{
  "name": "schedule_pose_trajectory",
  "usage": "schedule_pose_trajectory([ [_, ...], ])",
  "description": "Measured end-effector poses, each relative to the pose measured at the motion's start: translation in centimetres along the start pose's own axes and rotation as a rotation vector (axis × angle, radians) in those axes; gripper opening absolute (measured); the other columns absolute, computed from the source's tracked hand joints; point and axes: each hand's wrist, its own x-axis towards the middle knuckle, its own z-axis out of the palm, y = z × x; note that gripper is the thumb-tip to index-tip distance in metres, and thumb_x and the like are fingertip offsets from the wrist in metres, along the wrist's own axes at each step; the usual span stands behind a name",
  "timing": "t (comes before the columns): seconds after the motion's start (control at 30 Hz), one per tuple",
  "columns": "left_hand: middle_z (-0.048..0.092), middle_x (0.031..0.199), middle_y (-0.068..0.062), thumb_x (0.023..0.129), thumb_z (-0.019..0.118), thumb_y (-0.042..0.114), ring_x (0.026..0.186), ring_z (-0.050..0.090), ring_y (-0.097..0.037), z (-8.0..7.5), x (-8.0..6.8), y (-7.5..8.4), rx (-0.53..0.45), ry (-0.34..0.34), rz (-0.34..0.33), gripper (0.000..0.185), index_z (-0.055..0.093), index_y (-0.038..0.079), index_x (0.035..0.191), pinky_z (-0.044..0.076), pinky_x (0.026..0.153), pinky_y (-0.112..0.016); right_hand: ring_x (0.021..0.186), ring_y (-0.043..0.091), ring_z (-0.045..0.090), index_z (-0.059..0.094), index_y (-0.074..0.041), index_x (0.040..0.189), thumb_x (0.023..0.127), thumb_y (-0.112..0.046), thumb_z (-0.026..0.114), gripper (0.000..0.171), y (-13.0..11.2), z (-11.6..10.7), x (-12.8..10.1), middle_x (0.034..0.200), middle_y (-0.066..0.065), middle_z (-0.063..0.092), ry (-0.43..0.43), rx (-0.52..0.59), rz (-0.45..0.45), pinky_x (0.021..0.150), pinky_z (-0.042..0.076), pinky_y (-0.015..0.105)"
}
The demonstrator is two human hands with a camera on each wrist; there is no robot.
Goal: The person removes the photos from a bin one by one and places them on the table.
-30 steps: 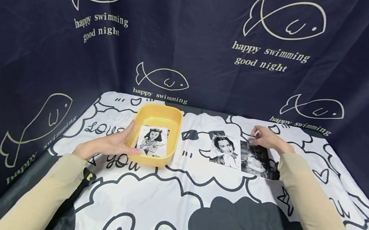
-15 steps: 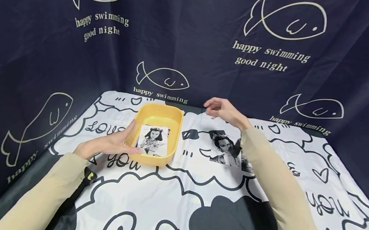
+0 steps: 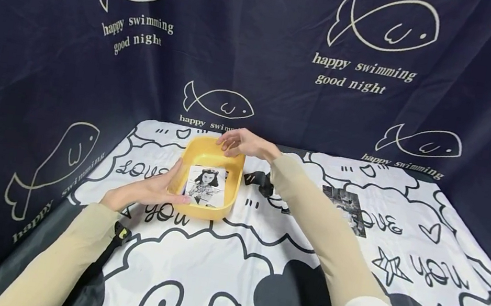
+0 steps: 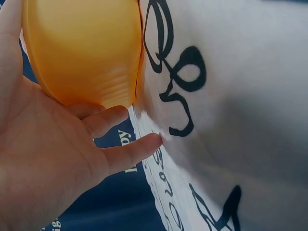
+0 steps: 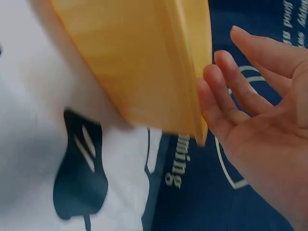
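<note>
My left hand (image 3: 144,192) grips the near left corner of a yellow plastic box (image 3: 231,201), thumb over its rim and other fingers along its outer side. In the left wrist view, fingertips (image 4: 115,114) lie by the box wall (image 4: 86,48). A black-and-white photo (image 3: 205,186) of a dark-haired person lies on top of others inside the box. My right hand (image 3: 247,144) hovers at the far right rim, fingers loosely bent and holding nothing. The right wrist view shows its fingers (image 5: 224,96) close to the rim; contact is unclear. A dark photo (image 3: 353,211) lies on the cloth, partly behind my right forearm.
The table wears a white and dark cloth (image 3: 192,256) printed with cartoon shapes and lettering. A navy curtain (image 3: 285,48) with fish drawings hangs right behind it. My right sleeve (image 3: 316,222) covers most of another photo's place on the cloth.
My right hand has swept left from the loose photos on the cloth to the box's far right rim. The left hand and the box stay in place.
</note>
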Motion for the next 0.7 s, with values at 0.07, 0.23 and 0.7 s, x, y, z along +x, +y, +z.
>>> schedule_pose_trajectory([
  [0.07, -0.009, 0.161, -0.02, 0.088, 0.066, 0.044, 0.149, 0.007, -0.039, 0.0, 0.1, -0.1, -0.002, 0.0, 0.008, 0.114, -0.023, 0.009, 0.151, 0.009, 0.121, -0.056, 0.101, 0.02, 0.062, 0.057, 0.003, 0.127, 0.086, 0.005, 0.066, 0.042, -0.2, 0.6, 0.7, 0.122, 0.027, 0.059, -0.06, -0.015, 0.0, 0.087, 0.054, 0.028],
  [0.23, -0.009, 0.161, -0.019, 0.089, 0.065, 0.044, 0.149, 0.008, -0.039, 0.1, 0.1, 0.0, -0.002, -0.002, 0.005, 0.113, -0.023, 0.009, 0.151, 0.009, 0.121, -0.055, 0.097, 0.017, 0.063, 0.063, -0.001, 0.121, 0.085, 0.005, 0.067, 0.037, -0.6, 1.7, 2.1, 0.119, 0.021, 0.063, -0.161, -0.057, 0.017, 0.089, 0.055, 0.035],
  [0.7, -0.012, 0.161, -0.019, 0.089, 0.064, 0.045, 0.149, 0.006, -0.039, -0.1, 0.1, 0.1, 0.012, -0.01, -0.021, 0.113, -0.024, 0.01, 0.151, 0.008, 0.121, -0.055, 0.063, 0.008, 0.048, 0.071, -0.001, 0.107, 0.081, 0.004, 0.072, 0.027, 0.5, 3.2, 4.2, 0.089, 0.001, 0.067, -0.158, -0.127, 0.146, 0.068, 0.043, 0.029],
])
